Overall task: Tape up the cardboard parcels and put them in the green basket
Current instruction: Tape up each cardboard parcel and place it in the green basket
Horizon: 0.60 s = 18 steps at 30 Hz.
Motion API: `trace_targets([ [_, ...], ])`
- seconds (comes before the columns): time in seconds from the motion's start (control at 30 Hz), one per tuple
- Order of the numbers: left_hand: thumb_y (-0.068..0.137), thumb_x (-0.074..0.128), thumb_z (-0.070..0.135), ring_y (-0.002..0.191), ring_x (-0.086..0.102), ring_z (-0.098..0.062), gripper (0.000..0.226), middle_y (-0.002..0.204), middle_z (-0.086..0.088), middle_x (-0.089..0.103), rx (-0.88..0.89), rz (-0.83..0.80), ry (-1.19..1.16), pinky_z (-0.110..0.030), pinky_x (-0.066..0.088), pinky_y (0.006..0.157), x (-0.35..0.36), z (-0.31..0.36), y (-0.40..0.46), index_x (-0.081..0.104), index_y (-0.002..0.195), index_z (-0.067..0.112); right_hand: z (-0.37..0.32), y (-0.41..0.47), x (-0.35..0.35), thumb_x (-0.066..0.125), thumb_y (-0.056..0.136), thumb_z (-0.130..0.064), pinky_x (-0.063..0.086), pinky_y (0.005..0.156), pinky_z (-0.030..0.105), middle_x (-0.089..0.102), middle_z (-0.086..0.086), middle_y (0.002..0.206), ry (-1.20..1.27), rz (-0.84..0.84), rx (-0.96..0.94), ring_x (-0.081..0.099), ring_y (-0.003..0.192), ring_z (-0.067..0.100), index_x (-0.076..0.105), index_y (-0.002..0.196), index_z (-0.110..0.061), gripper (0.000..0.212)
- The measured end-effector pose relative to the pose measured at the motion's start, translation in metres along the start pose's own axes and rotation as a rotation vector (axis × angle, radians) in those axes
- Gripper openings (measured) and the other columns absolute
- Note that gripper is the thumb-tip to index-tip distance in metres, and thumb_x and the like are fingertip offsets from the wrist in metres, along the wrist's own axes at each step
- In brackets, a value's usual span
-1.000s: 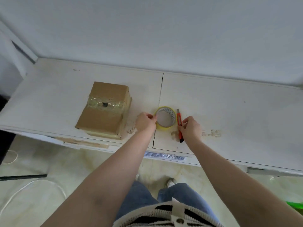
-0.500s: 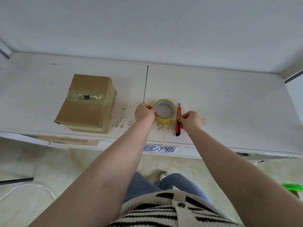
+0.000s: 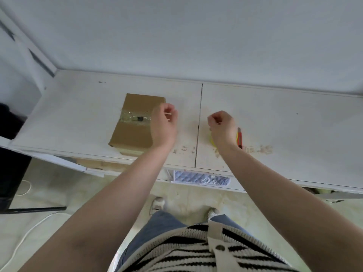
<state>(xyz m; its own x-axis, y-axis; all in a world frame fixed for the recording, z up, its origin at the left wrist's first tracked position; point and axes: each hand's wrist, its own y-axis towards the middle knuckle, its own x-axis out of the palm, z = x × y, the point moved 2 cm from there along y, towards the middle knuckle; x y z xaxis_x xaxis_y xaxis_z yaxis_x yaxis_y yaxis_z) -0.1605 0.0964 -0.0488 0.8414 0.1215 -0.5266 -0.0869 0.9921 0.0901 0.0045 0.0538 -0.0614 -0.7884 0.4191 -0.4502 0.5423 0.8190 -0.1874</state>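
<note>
A cardboard parcel (image 3: pixel 135 124) with a strip of clear tape across its top lies on the white table (image 3: pixel 294 124), left of the centre seam. My left hand (image 3: pixel 164 123) hovers over the parcel's right edge, fingers curled, nothing visible in it. My right hand (image 3: pixel 222 125) hangs above the table right of the seam, fingers curled too, holding nothing I can see. Under its wrist lies the yellow tape roll (image 3: pixel 211 140), mostly hidden. The orange utility knife (image 3: pixel 239 137) lies just right of that wrist. No green basket is in view.
A white wall runs behind the table. Scuffed patches (image 3: pixel 257 149) mark the table near its front edge. On the floor at the left are a dark stand (image 3: pixel 11 173) and a white cable (image 3: pixel 25 236). A quilted grey pad (image 3: pixel 200 178) sits under the table edge.
Both hands have let go of the tape roll and the knife and risen off the table. My left hand has moved left to the parcel's edge.
</note>
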Motion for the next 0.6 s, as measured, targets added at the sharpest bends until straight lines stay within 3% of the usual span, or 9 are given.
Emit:
trace_targets([
  [0.07, 0.095, 0.060, 0.026, 0.096, 0.058, -0.017, 0.023, 0.115, -0.004, 0.058, -0.028, 0.093, 0.098, -0.030, 0.048, 0.080, -0.035, -0.020, 0.018, 0.058, 0.114, 0.012, -0.027, -0.016, 0.037, 0.054, 0.092, -0.009, 0.052, 0.072, 0.039, 0.068, 0.011, 0.082, 0.116, -0.078, -0.014, 0.062, 0.075, 0.024, 0.066, 0.090, -0.008, 0.013],
  [0.13, 0.093, 0.062, 0.033, 0.110, 0.054, -0.024, 0.038, 0.127, -0.008, 0.051, -0.095, 0.142, 0.240, -0.031, 0.046, 0.081, -0.065, -0.043, 0.033, 0.053, 0.124, 0.012, -0.043, -0.030, 0.072, 0.051, 0.095, -0.012, 0.051, 0.067, 0.036, 0.068, 0.009, 0.082, 0.126, -0.155, 0.006, 0.061, 0.072, 0.021, 0.068, 0.098, -0.008, 0.017],
  [0.2, 0.091, 0.064, 0.039, 0.123, 0.048, -0.030, 0.057, 0.137, -0.012, 0.045, -0.194, 0.081, 0.353, -0.039, 0.046, 0.089, -0.084, -0.065, 0.046, 0.045, 0.135, 0.008, -0.051, -0.041, 0.105, 0.047, 0.098, -0.020, 0.043, 0.055, 0.025, 0.063, 0.000, 0.082, 0.050, -0.231, 0.062, 0.056, 0.065, 0.015, 0.064, 0.115, -0.009, 0.027],
  [0.27, 0.090, 0.064, 0.046, 0.127, 0.047, -0.032, 0.070, 0.142, -0.013, 0.044, -0.313, -0.073, 0.369, -0.044, 0.044, 0.094, -0.093, -0.084, 0.057, 0.037, 0.142, 0.007, -0.056, -0.050, 0.131, 0.044, 0.100, -0.026, 0.041, 0.053, 0.023, 0.057, -0.006, 0.084, 0.013, -0.240, 0.126, 0.055, 0.067, 0.013, 0.055, 0.129, -0.011, 0.034],
  [0.37, 0.091, 0.062, 0.048, 0.117, 0.057, -0.031, 0.061, 0.129, -0.012, 0.059, -0.362, -0.246, 0.314, -0.039, 0.046, 0.088, -0.093, -0.100, 0.065, 0.044, 0.132, 0.007, -0.060, -0.050, 0.158, 0.042, 0.102, -0.027, 0.047, 0.071, 0.033, 0.053, 0.001, 0.095, 0.026, -0.163, 0.196, 0.055, 0.086, 0.024, 0.047, 0.133, -0.007, 0.038],
  [0.5, 0.090, 0.063, 0.048, 0.114, 0.059, -0.033, 0.058, 0.125, -0.013, 0.061, -0.339, -0.296, 0.333, -0.038, 0.045, 0.083, -0.088, -0.108, 0.071, 0.042, 0.125, 0.005, -0.057, -0.043, 0.178, 0.040, 0.102, -0.028, 0.033, 0.055, 0.027, 0.049, 0.002, 0.083, 0.045, -0.081, 0.294, 0.045, 0.077, 0.021, 0.055, 0.122, -0.008, 0.033],
  [0.53, 0.090, 0.064, 0.047, 0.115, 0.058, -0.035, 0.062, 0.129, -0.014, 0.059, -0.373, -0.322, 0.316, -0.038, 0.045, 0.082, -0.088, -0.109, 0.075, 0.038, 0.127, 0.005, -0.057, -0.043, 0.181, 0.039, 0.102, -0.026, 0.040, 0.061, 0.028, 0.055, 0.007, 0.092, 0.043, -0.063, 0.303, 0.049, 0.081, 0.022, 0.055, 0.126, -0.008, 0.034],
  [0.6, 0.088, 0.066, 0.048, 0.119, 0.056, -0.037, 0.074, 0.137, -0.017, 0.053, -0.452, -0.386, 0.259, -0.038, 0.043, 0.083, -0.086, -0.110, 0.085, 0.028, 0.134, 0.004, -0.057, -0.044, 0.186, 0.038, 0.101, -0.024, 0.048, 0.089, 0.039, 0.058, 0.011, 0.121, 0.014, -0.044, 0.325, 0.054, 0.106, 0.027, 0.049, 0.136, -0.012, 0.039],
])
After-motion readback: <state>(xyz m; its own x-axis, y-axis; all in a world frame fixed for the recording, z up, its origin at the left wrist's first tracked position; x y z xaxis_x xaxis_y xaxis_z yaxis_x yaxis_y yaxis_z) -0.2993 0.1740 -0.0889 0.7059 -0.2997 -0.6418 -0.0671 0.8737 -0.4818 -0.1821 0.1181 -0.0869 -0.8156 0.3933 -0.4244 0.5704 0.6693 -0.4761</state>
